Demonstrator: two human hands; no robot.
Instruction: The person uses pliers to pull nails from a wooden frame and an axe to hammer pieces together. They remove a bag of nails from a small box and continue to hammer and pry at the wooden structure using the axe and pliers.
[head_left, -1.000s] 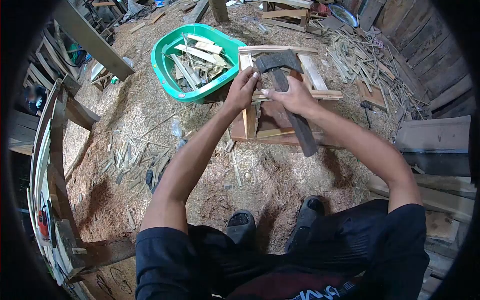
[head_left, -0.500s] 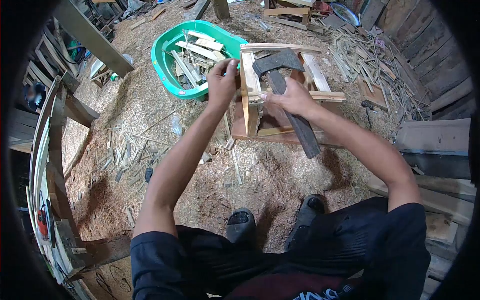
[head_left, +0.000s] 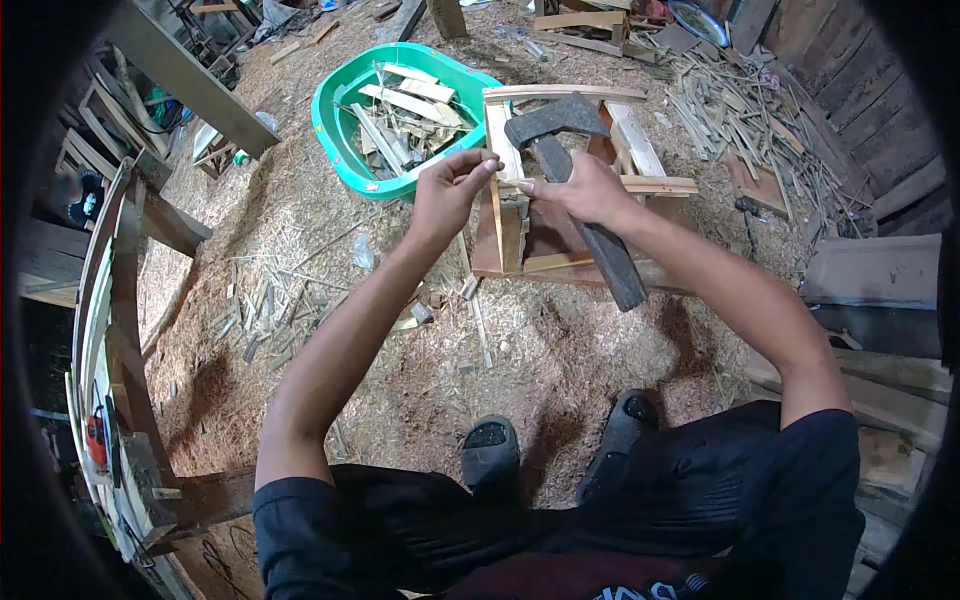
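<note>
My right hand point(head_left: 590, 188) is wrapped round the handle of a hammer-like tool point(head_left: 605, 262) with a dark, axe-shaped metal head, which lies slanted over a wooden frame point(head_left: 632, 140). My left hand point(head_left: 450, 190) is at the frame's left corner, thumb and index finger pinched together; anything between them is too small to make out. Its fingertips are close to those of my right hand. The frame has light strips on top and a brown panel at its base.
Behind my left hand a green tub point(head_left: 335, 150) holds wood offcuts. Scrap sticks point(head_left: 720, 110) lie at the right by a plank wall. A curved wooden structure point(head_left: 125, 330) stands at the left, with part of a person point(head_left: 85, 200) beyond. Shavings cover the floor.
My left hand has moved down and to the right, closer to the frame's corner and my right hand. The view has shifted slightly. My right hand still holds the tool.
</note>
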